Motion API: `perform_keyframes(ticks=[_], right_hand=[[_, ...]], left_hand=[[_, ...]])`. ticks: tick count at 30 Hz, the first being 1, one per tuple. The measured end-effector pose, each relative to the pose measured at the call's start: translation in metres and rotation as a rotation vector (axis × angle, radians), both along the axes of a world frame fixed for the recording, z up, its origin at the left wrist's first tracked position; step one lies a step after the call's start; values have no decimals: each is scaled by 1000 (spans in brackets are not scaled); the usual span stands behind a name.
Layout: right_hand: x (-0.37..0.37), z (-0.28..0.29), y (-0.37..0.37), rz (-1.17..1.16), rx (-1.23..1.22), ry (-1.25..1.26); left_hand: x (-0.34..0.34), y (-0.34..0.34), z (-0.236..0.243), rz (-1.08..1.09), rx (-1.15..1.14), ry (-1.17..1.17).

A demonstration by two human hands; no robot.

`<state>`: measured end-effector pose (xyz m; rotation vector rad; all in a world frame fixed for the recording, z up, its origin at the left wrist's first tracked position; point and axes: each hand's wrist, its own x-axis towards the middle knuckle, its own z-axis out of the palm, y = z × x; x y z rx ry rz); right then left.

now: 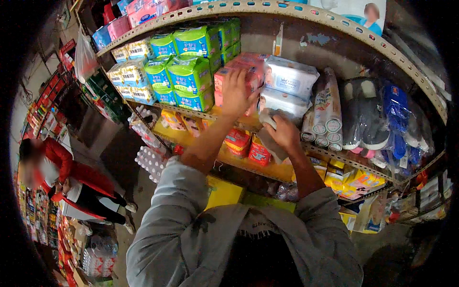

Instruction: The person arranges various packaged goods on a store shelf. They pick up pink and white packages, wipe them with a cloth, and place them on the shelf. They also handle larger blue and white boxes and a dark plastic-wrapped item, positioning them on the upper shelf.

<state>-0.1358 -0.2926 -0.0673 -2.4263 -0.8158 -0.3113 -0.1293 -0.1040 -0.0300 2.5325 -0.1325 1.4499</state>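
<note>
In the head view, the left hand is reaching toward twelve o'clock over the front of the pink packs, its fingers held nearly together and its thumb standing apart. Toward three o'clock the right hand is pinching a grey cloth between thumb and fingers, while white packs are sitting at half past one and green packs at eleven.

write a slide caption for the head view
Left hand at pink packs, right hand holding a grey cloth in front of white packs.
</note>
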Motion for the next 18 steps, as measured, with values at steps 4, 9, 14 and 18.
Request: perform_keyframes(ticks=[4,9,14,18], right_hand=[[4,-9,-4,56,85,-106],[8,-20,-8,71,136,-151],[2,-17,-2,1,56,-107],[-3,-16,-7,42,115,-152]], left_hand=[[30,-4,6,168,45,97],[28,-15,16,213,24,223],[48,2,-17,262,35,77],[51,3,-16,236,28,119]])
